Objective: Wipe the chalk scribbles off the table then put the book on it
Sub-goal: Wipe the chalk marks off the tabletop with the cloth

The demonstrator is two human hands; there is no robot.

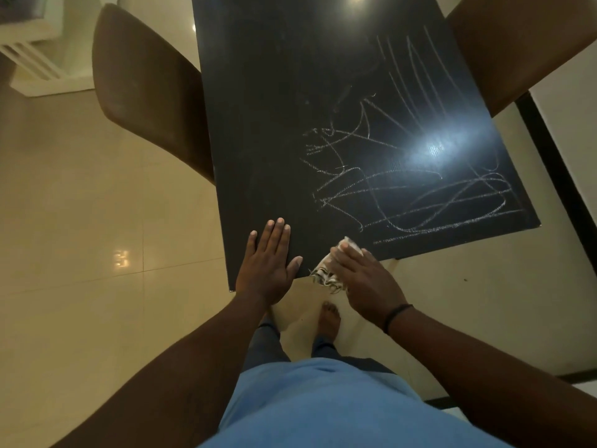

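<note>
Wiping is just starting: left hand (269,258) lying flat, bracing the black rectangular table (274,124), right hand (361,281) seemingly pressing a pale crumpled cloth (326,276) at the near edge, white chalk scribbles (403,189) untouched ahead, book not visible.

The chalk scribbles (416,176) on the table (258,124) form no readable letters or numbers
</note>
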